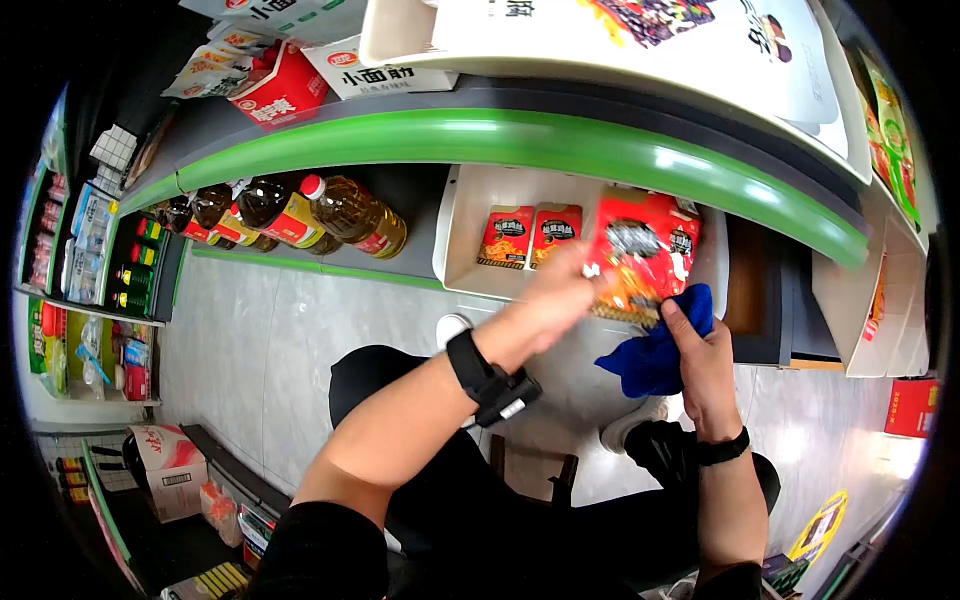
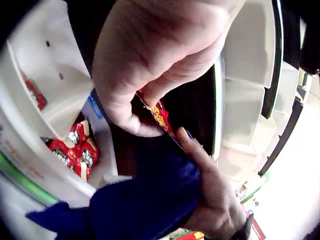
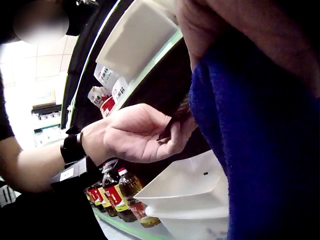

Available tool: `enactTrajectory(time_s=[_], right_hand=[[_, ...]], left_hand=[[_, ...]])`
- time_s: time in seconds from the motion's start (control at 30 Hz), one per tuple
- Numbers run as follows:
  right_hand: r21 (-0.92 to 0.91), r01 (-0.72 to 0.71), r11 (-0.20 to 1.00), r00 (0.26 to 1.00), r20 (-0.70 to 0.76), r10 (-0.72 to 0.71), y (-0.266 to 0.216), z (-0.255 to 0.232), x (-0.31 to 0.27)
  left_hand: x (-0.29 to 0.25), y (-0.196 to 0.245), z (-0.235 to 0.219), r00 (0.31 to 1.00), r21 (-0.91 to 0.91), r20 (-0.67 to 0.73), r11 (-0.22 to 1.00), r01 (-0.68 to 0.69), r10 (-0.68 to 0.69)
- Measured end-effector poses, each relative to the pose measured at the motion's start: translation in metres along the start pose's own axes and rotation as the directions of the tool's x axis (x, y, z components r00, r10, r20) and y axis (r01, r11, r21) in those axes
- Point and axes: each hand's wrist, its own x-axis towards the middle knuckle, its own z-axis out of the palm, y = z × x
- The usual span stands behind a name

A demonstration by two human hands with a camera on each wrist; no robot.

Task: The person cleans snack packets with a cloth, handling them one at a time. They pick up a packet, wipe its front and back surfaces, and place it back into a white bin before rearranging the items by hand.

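Note:
A red snack packet (image 1: 640, 250) with dark lettering is held up in front of the shelf. My left hand (image 1: 560, 298) pinches its left edge; the left wrist view shows thumb and fingers closed on the thin packet (image 2: 161, 116). Bunched in my right hand (image 1: 708, 365) is a blue cloth (image 1: 650, 358), and that thumb lies by the packet's lower right corner. The cloth (image 3: 260, 145) fills much of the right wrist view and hides part of the packet. Behind stands a white bin (image 1: 462, 235) containing two small red packets (image 1: 506, 237) and more at its right end.
A green shelf edge (image 1: 420, 135) runs above the bin. Several oil bottles (image 1: 358, 215) stand to its left. On the upper shelf are a red box (image 1: 282, 88) and a large white bin (image 1: 845, 120). A small stool (image 1: 530, 462) stands between the person's legs.

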Motion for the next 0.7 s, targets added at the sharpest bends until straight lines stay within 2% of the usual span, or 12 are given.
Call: enactTrajectory(time_s=[0.03, 0.07, 0.1, 0.13, 0.17, 0.2, 0.23, 0.3, 0.4, 0.5, 0.6, 0.7], right_hand=[[-0.012, -0.013, 1.000, 1.000, -0.018, 0.013, -0.003, -0.002, 0.000], [-0.014, 0.016, 1.000, 0.999, -0.050, -0.017, -0.004, 0.000, 0.000], [-0.031, 0.035, 0.999, 0.998, -0.055, -0.037, -0.004, -0.001, 0.001], [-0.047, 0.055, 0.997, 0.996, -0.060, -0.058, -0.004, -0.002, 0.002], [-0.064, 0.075, 0.995, 0.995, -0.066, -0.080, -0.003, -0.003, 0.003], [-0.062, 0.099, 0.993, 0.993, -0.065, -0.103, -0.002, -0.001, 0.003], [-0.065, 0.037, 0.997, 0.998, -0.043, -0.040, -0.008, 0.000, -0.002], [-0.057, 0.030, 0.998, 0.999, -0.033, -0.032, -0.011, 0.004, -0.004], [-0.068, 0.101, 0.993, 0.995, -0.021, -0.103, -0.002, 0.000, 0.000], [-0.071, 0.103, 0.992, 0.994, -0.017, -0.104, -0.003, -0.002, 0.000], [-0.065, 0.094, 0.993, 0.995, -0.019, -0.095, -0.002, -0.001, 0.000], [-0.071, 0.065, 0.995, 0.997, -0.027, -0.068, -0.007, 0.001, -0.003]], left_hand=[[0.004, 0.006, -0.012, 0.993, 0.031, -0.076, 0.996, -0.087, 0.089], [0.006, 0.012, -0.025, 0.958, 0.182, -0.203, 0.969, -0.166, 0.203], [0.017, 0.014, -0.043, 0.916, 0.336, -0.247, 0.915, -0.226, 0.317], [0.029, 0.012, -0.065, 0.857, 0.543, -0.190, 0.778, -0.315, 0.479], [0.042, 0.008, -0.088, 0.775, 0.725, -0.065, 0.563, -0.396, 0.629], [0.055, 0.001, -0.109, 0.669, 0.826, 0.086, 0.322, -0.462, 0.739], [0.044, 0.013, -0.104, 0.842, 0.793, -0.208, 0.590, -0.153, 0.497], [0.057, -0.002, -0.126, 0.838, 0.867, -0.185, 0.487, -0.107, 0.514], [0.069, -0.013, -0.136, 0.915, 0.919, -0.181, 0.393, 0.027, 0.359], [0.080, -0.028, -0.144, 0.928, 0.943, -0.091, 0.332, -0.037, 0.361], [0.083, -0.033, -0.148, 0.928, 0.977, -0.107, 0.213, 0.030, 0.357], [0.072, -0.027, -0.133, 0.922, 0.983, -0.180, 0.086, 0.160, 0.344]])
